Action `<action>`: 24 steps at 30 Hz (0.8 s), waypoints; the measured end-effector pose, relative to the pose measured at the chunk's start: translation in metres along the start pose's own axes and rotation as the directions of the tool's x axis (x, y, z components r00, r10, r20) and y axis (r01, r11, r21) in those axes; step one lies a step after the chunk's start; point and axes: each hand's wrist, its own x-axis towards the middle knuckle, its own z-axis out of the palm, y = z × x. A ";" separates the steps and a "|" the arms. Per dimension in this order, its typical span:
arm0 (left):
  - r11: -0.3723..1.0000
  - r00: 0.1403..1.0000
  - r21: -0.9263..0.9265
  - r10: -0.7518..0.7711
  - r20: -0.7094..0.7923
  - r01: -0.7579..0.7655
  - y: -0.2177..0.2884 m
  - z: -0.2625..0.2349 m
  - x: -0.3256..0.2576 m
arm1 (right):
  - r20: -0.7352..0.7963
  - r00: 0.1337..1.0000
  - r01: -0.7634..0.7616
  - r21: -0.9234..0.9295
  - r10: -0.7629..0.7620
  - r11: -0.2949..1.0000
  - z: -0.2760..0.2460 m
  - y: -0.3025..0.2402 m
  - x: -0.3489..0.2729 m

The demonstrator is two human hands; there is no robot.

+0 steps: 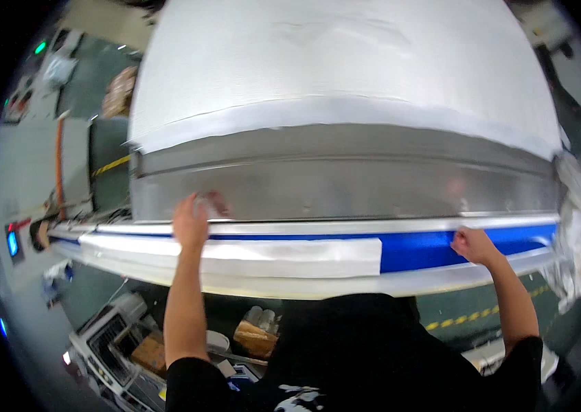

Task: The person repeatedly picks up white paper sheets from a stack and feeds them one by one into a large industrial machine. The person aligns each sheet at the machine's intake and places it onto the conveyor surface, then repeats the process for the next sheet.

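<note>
At 9 o'clock the left hand (189, 221) bends, its grip unclear; at 3 the right hand (470, 245) clenches by the blue strip (421, 252). White strip (290, 257), 7 o'clock. At 6, a brown box (256, 341) holds pale cylinders (261, 317).

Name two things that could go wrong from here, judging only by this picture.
The left forearm crosses above the white strip, so it might brush and crease it. The left hand is close to the metal plate, whose edge could perhaps scrape a finger.
</note>
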 end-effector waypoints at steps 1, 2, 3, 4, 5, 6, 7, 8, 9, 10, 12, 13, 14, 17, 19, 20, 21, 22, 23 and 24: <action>0.997 0.992 0.000 0.076 -0.105 -0.076 -0.002 0.004 0.009 | -0.026 0.999 -0.035 -0.007 0.035 0.999 0.001 -0.016 0.008; 0.998 0.990 -0.009 0.053 -0.128 -0.055 -0.004 0.008 0.018 | -0.071 0.992 0.099 -0.011 -0.100 0.995 -0.005 -0.031 0.013; 0.998 0.985 0.010 0.065 -0.161 -0.065 -0.005 0.011 0.028 | -0.092 0.989 0.117 -0.028 -0.119 0.993 -0.004 -0.051 0.022; 0.996 0.973 0.024 0.094 -0.210 -0.091 -0.005 0.014 0.037 | -0.100 0.989 0.113 -0.002 -0.113 0.994 -0.006 -0.071 0.032; 0.994 0.959 0.027 0.111 -0.260 -0.108 -0.004 0.017 0.046 | -0.113 0.977 0.173 -0.074 -0.181 0.982 -0.009 -0.092 0.044; 0.996 0.968 0.055 0.084 -0.235 -0.073 -0.005 0.020 0.056 | -0.118 0.967 0.211 -0.125 -0.226 0.969 -0.010 -0.117 0.055; 0.993 0.953 0.077 0.107 -0.285 -0.089 -0.008 0.021 0.064 | -0.113 0.963 0.223 -0.176 -0.245 0.959 -0.013 -0.144 0.064; 0.995 0.957 0.074 0.083 -0.279 -0.065 -0.008 0.022 0.071 | -0.123 0.942 0.282 -0.212 -0.312 0.936 -0.016 -0.172 0.074; 0.996 0.954 0.068 0.071 -0.290 -0.054 -0.009 0.026 0.078 | -0.123 0.928 0.315 -0.246 -0.351 0.917 -0.019 -0.202 0.087; 0.997 0.950 0.066 0.065 -0.305 -0.047 -0.011 0.028 0.082 | -0.112 0.925 0.318 -0.294 -0.363 0.901 -0.022 -0.235 0.098; 0.999 0.946 -0.010 0.026 -0.325 -0.030 -0.014 0.033 0.085 | -0.064 0.899 0.413 -0.209 -0.434 0.886 -0.026 -0.303 0.126; 0.999 0.959 -0.052 -0.017 -0.283 0.003 -0.015 0.035 0.085 | -0.048 0.871 0.467 -0.228 -0.488 0.855 -0.029 -0.336 0.139; 0.997 0.943 -0.071 0.003 -0.333 -0.028 -0.016 0.037 0.085 | -0.029 0.841 0.519 -0.234 -0.540 0.822 -0.031 -0.369 0.154; 0.991 0.949 -0.134 -0.018 -0.315 -0.025 -0.020 0.040 0.082 | -0.085 0.728 0.632 -0.300 -0.680 0.714 -0.033 -0.468 0.198; 0.986 0.956 -0.166 -0.044 -0.290 -0.005 -0.022 0.040 0.083 | -0.149 0.662 0.693 -0.251 -0.734 0.676 -0.030 -0.530 0.230; 0.983 0.958 -0.184 -0.056 -0.282 0.004 -0.021 0.039 0.083 | -0.202 0.609 0.735 -0.217 -0.767 0.642 -0.028 -0.556 0.245; 0.985 0.960 -0.175 -0.046 -0.276 -0.003 -0.023 0.038 0.084 | -0.206 0.593 0.749 -0.213 -0.778 0.627 -0.027 -0.582 0.260; 0.982 0.959 -0.190 -0.064 -0.275 0.011 -0.023 0.037 0.084 | -0.217 0.557 0.777 -0.204 -0.801 0.596 -0.026 -0.605 0.274; 0.979 0.959 -0.201 -0.069 -0.276 0.012 -0.026 0.036 0.085 | -0.233 0.526 0.807 -0.167 -0.818 0.567 -0.022 -0.630 0.289; 0.973 0.959 -0.227 -0.089 -0.269 0.026 -0.026 0.035 0.086 | -0.241 0.534 0.809 -0.135 -0.810 0.573 -0.021 -0.645 0.300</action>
